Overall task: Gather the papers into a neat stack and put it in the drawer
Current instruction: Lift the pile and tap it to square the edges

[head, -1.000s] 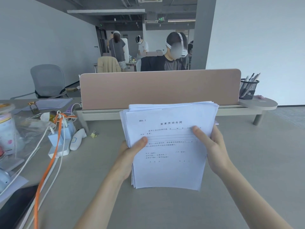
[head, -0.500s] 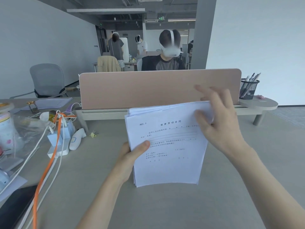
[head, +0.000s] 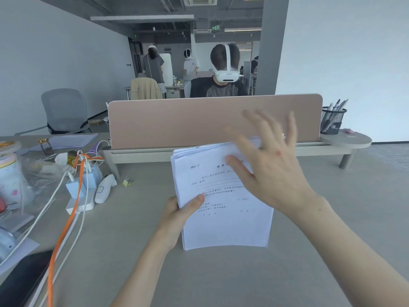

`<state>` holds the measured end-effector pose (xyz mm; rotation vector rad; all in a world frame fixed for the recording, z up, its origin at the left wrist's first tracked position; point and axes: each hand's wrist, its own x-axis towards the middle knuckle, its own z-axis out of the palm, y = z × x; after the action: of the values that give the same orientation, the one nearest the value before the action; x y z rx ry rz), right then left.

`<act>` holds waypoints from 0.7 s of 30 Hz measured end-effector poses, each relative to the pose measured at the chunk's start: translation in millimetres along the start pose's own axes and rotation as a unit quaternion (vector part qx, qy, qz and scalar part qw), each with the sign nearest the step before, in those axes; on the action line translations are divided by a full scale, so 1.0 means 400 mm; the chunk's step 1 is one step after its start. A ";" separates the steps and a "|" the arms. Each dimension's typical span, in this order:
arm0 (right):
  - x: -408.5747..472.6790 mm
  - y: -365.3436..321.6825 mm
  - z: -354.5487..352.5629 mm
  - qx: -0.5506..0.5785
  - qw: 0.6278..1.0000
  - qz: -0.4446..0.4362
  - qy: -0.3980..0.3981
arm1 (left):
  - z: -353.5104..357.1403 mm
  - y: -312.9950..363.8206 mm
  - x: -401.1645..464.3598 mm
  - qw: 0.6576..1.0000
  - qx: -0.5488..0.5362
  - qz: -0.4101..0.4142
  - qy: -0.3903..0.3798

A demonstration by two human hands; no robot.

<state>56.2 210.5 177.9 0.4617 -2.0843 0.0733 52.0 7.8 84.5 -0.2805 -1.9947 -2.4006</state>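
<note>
while left hand [head: 177,214] clasps papers [head: 223,209] upright, right hand [head: 272,171] splayed wide, blurred

The grey worktop [head: 232,282] is bare across its near and right part. A stack of papers [head: 223,218] stands on its lower edge near the middle. Along the far side runs a pink divider panel [head: 212,120], with a mesh pen holder [head: 333,120] on a small round shelf at its right end. At left lie a white power strip [head: 79,206] with chargers, an orange cable [head: 64,229], white cables, a yellow binder clip [head: 126,182] and a clear plastic bag [head: 42,171].
</note>
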 end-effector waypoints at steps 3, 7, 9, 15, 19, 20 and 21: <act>-0.087 0.069 0.036 0.168 0.957 0.233 0.050 | -0.001 -0.012 -0.003 1.000 -0.005 -0.010 0.006; -0.183 0.073 0.092 0.578 0.694 0.423 -0.074 | 0.002 -0.030 -0.003 0.999 0.004 -0.026 0.025; -0.210 0.047 0.116 0.606 0.667 0.419 -0.109 | 0.007 -0.037 0.003 0.999 0.012 -0.028 0.036; -0.207 0.035 0.152 0.619 0.656 0.431 -0.040 | 0.014 -0.036 0.026 0.997 -0.006 -0.026 0.076; -0.253 0.026 0.189 0.584 0.658 0.472 -0.061 | 0.019 -0.074 0.018 0.994 0.028 -0.043 0.095; -0.264 0.025 0.196 0.574 0.664 0.474 -0.066 | 0.019 -0.084 0.020 0.993 0.036 -0.047 0.106; -0.273 0.026 0.202 0.569 0.669 0.474 -0.062 | 0.020 -0.087 0.022 0.991 0.040 -0.047 0.115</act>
<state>37.5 233.6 45.1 -0.0078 -1.9419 2.0800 40.2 23.4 53.2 0.0910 -2.0335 -2.2737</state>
